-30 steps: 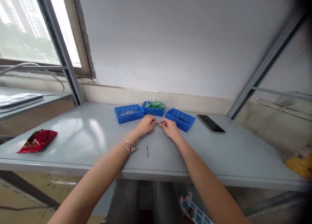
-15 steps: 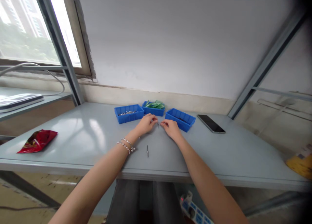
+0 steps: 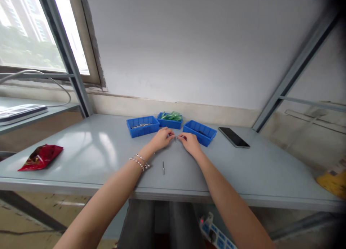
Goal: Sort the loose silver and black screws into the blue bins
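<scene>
My left hand (image 3: 161, 138) is closed in a pinch, with a thin silvery metal pin (image 3: 171, 135) showing at its fingertips. Opposite it, my right hand (image 3: 190, 142) also pinches; whatever is in its fingers is too small to make out. The fingertips of both hands almost meet over the table. In the narrow gap between them shows another small metal piece (image 3: 175, 139), and I cannot tell whether it is held or lies on the table. Nearer to me lies a metal pin with a thicker section (image 3: 163, 168).
Behind my hands stand a blue bin of silvery metal pins (image 3: 142, 131), a blue bin with green packets (image 3: 169, 124) and a blue bin holding small dark pieces (image 3: 200, 137). A phone (image 3: 234, 137) lies right, a red packet (image 3: 41, 157) far left.
Both hands keep almost the same place. A thin pin now shows more plainly at my left fingertips, lying more level. The rest has not visibly moved.
</scene>
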A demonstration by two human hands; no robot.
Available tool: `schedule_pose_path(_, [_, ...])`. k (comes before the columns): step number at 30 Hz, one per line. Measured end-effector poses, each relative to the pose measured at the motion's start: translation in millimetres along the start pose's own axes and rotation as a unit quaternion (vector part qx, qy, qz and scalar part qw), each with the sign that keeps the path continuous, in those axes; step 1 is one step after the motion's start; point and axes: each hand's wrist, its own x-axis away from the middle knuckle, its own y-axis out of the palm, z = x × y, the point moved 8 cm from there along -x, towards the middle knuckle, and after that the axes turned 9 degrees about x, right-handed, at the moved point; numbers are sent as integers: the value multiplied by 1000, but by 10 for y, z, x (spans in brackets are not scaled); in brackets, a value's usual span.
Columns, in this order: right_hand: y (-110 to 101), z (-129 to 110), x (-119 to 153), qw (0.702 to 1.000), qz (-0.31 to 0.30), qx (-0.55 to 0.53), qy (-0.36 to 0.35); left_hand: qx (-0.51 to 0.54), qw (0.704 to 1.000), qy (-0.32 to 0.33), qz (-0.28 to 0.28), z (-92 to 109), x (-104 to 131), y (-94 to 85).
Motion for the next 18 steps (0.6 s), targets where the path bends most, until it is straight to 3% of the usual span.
schedule_pose_path(18, [-5, 3, 2, 1000, 23, -18, -5, -2, 1000, -6, 13, -21, 11, -23])
